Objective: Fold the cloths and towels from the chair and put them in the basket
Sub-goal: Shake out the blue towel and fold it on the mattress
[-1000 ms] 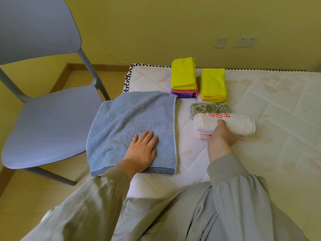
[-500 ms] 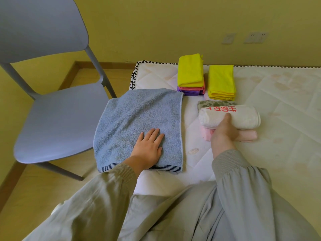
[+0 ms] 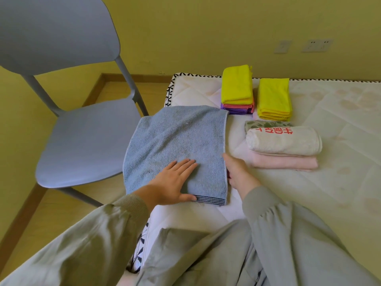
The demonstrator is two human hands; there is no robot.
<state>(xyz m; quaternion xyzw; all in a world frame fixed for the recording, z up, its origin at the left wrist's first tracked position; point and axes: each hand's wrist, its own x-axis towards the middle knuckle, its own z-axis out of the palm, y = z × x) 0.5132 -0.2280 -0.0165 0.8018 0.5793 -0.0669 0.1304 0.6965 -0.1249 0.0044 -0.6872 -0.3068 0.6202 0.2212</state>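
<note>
A blue towel (image 3: 177, 141) lies spread flat on the near left corner of the mattress (image 3: 340, 124), its left edge hanging over the side. My left hand (image 3: 175, 180) rests flat on the towel's near part with straight fingers. My right hand (image 3: 237, 172) is at the towel's right edge, thumb against the hem; its fingers are hidden. A white rolled towel (image 3: 284, 141) with red characters sits on a folded pink towel (image 3: 284, 163), with a leaf-patterned cloth (image 3: 268, 123) behind them.
A grey-blue chair (image 3: 86, 137) with a bare seat stands left of the mattress on the wooden floor. At the mattress's far edge are a yellow, pink and purple cloth stack (image 3: 237, 87) and a yellow cloth stack (image 3: 274, 98). A yellow wall runs behind.
My right hand has left the white rolled towel and come left to the blue towel's right edge. My left hand stays flat on the towel. The camera has moved closer.
</note>
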